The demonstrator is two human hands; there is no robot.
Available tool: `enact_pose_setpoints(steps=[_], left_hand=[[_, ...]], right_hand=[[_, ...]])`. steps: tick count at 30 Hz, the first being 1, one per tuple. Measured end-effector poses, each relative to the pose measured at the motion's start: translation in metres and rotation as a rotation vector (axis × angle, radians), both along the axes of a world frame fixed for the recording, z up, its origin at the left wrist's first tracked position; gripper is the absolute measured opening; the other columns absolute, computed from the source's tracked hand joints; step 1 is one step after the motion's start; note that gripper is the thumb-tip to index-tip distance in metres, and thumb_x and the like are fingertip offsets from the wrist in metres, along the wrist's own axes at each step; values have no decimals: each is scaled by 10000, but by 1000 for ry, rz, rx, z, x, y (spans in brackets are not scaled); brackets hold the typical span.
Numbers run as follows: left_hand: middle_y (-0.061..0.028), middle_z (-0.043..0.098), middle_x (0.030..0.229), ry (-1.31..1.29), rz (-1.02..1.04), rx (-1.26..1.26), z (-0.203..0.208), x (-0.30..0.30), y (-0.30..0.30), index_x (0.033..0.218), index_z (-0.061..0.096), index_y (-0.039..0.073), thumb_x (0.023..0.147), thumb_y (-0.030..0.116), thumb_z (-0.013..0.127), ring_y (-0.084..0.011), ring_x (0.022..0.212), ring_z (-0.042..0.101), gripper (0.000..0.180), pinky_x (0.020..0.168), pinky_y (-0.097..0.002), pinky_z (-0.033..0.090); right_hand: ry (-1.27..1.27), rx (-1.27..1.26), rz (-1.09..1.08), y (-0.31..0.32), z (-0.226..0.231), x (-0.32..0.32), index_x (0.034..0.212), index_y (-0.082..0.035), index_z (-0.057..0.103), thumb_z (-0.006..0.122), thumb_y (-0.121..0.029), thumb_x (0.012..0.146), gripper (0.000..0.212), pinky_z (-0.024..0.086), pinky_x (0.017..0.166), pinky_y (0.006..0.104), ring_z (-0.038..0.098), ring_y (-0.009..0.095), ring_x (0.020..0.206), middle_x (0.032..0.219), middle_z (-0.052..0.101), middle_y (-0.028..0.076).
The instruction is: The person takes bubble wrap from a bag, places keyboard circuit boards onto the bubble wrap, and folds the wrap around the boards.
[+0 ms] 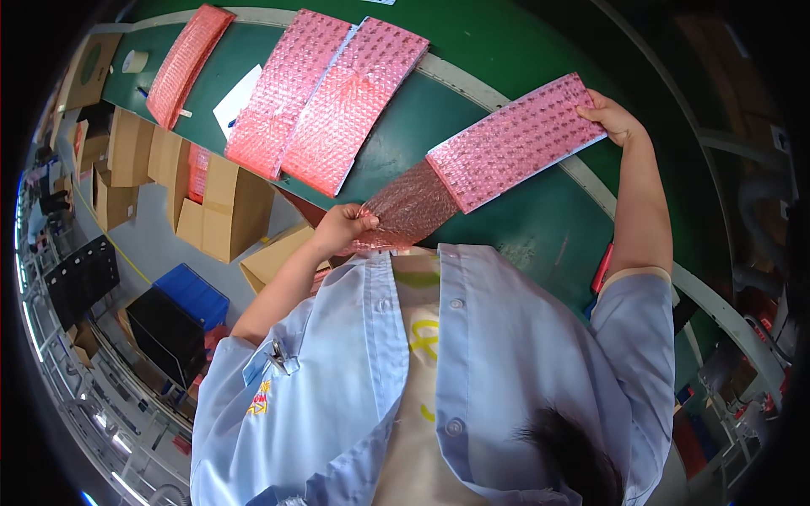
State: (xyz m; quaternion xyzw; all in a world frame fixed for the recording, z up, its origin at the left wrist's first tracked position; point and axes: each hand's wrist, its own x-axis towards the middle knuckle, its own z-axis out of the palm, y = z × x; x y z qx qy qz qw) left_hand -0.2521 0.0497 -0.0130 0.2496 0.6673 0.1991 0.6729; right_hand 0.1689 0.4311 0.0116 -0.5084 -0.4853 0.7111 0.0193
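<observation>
A flat panel in a pink bubble-wrap bag (519,142) slants across in front of me, a white edge showing along its lower side. At its upper right end my right hand (614,118) is closed, thumb on top and the other fingers underneath. The bag's loose, see-through end (411,207) hangs toward my chest, and my left hand (343,226) pinches it. Whatever is inside the bag is mostly hidden by the pink film. Left of it, two more pink-wrapped panels (359,101) lie side by side, slightly overlapping, on the green table (506,240).
Farther left on the table are a pink bubble-wrap bundle (190,67), a white sheet (239,99) and a tape roll (135,61). Cardboard boxes (224,211) stand on the floor beside the table, with a blue bin (190,295) beyond. A red-handled object (602,268) lies near my right elbow.
</observation>
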Motion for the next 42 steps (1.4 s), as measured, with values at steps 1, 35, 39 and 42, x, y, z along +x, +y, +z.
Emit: enact_pose_setpoints(steps=[1,35,39,42], left_hand=[[1,615,730,19,-28,18,-3,-5,-3,873,626,12,911,181,644,-73,635,538,175,586,-252,462],[10,597,749,25,-191,195,11,13,13,932,666,9,958,252,568,-78,677,499,263,641,-261,436],[17,578,723,-96,-146,214,-15,10,11,872,652,14,967,269,551,-79,660,485,290,631,-258,427],[0,588,719,-111,-126,221,-24,9,14,843,630,2,956,310,560,-95,667,509,335,630,-283,445]], right_hand=[[4,-3,9,-1,-5,-1,1370,-31,412,684,-165,856,597,379,1041,312,534,165,1164,1272,562,63],[-542,1389,330,-284,-30,-177,1341,-133,489,637,-248,766,605,236,1082,563,352,401,1305,1407,374,239],[-490,1391,321,-280,-29,-176,1308,-122,518,639,-250,781,556,238,1088,557,364,387,1297,1398,384,224],[-396,1187,231,-254,-12,-179,1278,-103,541,649,-261,788,526,264,1087,519,369,384,1290,1397,389,212]])
